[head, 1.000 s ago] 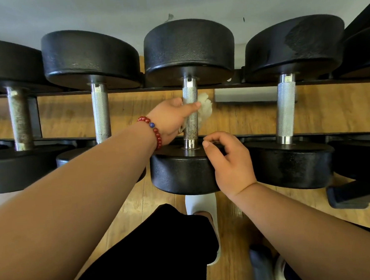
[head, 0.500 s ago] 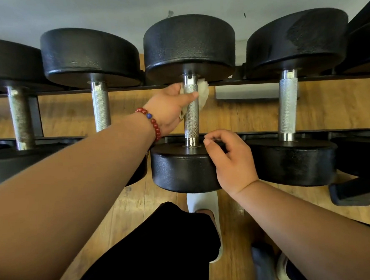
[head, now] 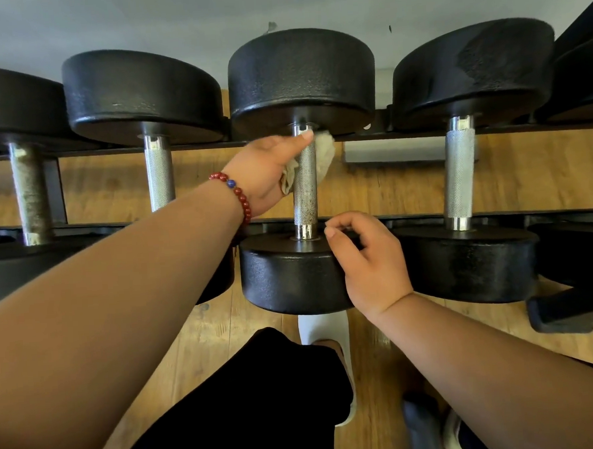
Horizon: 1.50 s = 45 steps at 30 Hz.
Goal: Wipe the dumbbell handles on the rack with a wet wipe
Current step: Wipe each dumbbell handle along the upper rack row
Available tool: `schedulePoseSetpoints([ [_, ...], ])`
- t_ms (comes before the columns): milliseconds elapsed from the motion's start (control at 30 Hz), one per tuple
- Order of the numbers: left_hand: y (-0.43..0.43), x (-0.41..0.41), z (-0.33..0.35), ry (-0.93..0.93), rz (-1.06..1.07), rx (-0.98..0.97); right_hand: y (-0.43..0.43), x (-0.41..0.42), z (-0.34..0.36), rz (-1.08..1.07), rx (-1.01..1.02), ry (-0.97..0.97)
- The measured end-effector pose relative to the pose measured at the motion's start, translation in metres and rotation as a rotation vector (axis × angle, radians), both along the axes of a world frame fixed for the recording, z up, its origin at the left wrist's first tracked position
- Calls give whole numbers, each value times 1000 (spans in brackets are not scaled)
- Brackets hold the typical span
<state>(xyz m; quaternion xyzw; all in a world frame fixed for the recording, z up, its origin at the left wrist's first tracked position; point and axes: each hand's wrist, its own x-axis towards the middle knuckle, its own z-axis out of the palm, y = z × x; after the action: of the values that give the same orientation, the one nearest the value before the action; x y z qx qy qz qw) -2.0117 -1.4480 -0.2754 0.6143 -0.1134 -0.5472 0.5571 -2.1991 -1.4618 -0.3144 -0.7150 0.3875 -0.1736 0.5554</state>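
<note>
Several black dumbbells lie across the rack [head: 193, 146] with knurled steel handles. My left hand [head: 267, 170], with a red bead bracelet on the wrist, wraps a soiled white wet wipe [head: 323, 153] around the top of the middle dumbbell's handle [head: 305, 192], thumb across the front just under the far head. My right hand [head: 368, 258] grips the rim of that dumbbell's near head [head: 291, 276], fingers curled over its top edge. Most of the wipe is hidden behind the handle.
Neighbouring handles stand to the left [head: 159, 173] and right [head: 458, 172], and a rusty one [head: 31, 195] at far left. Below the rack are a wooden floor, my black trouser leg [head: 257, 400] and white shoe [head: 324, 326]. A dark rack foot [head: 571, 311] juts out at right.
My left hand has slid the wipe up the middle handle, from its midsection to just under the far head. The right hand has stayed on the near head.
</note>
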Motion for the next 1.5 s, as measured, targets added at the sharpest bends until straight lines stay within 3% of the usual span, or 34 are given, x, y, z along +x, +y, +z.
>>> schedulePoseSetpoints([
  [100, -4, -1, -6, -66, 40, -3, 0, 0, 0, 4, -2, 1],
  [300, 19, -6, -19, -340, -189, 115, 0, -1, -1, 9, -11, 7],
  [433, 20, -1, -13, -345, -136, 89, 0, -1, 0, 6, -8, 7],
  [567, 25, -20, -2, -816, -309, 246, 1, 0, 0, -4, -6, -3],
  [833, 42, -21, 3, -1051, -689, 137, 0, -1, 0, 11, -32, 12],
  [967, 52, -2, 3, -1376, -773, 140, 1, -1, 1, 6, -28, 6],
  [1167, 46, 15, -17, -1804, -976, -101, 0, -1, 0, 8, -27, 7],
  [1500, 42, 17, -16, -1770, -1022, -241, 1, -1, -2, 7, -15, -12],
])
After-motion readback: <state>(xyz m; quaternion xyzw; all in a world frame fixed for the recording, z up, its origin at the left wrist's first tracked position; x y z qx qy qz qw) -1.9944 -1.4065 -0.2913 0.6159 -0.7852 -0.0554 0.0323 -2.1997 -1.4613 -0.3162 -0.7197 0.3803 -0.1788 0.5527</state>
